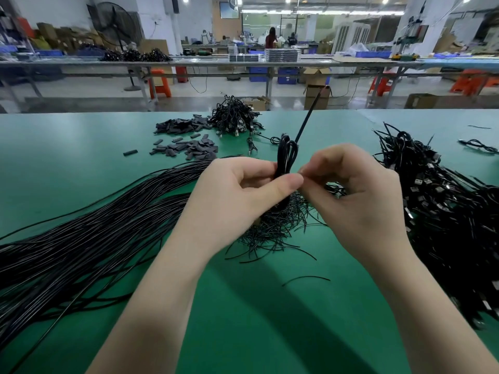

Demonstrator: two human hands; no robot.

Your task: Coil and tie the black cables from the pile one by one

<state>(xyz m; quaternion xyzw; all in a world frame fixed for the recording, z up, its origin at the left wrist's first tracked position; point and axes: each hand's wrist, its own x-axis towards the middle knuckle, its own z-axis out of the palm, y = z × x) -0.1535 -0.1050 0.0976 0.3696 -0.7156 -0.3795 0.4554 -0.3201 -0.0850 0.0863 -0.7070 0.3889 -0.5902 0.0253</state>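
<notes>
A black coiled cable (286, 157) stands upright above the green table — long loose cables (89, 233) lie left.

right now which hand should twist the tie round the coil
Right. The left hand grips the coiled cable upright, so it is occupied steadying it. The right hand has its fingers pinched at the coil's waist, seemingly on a thin tie, though that is too small to confirm.
</notes>
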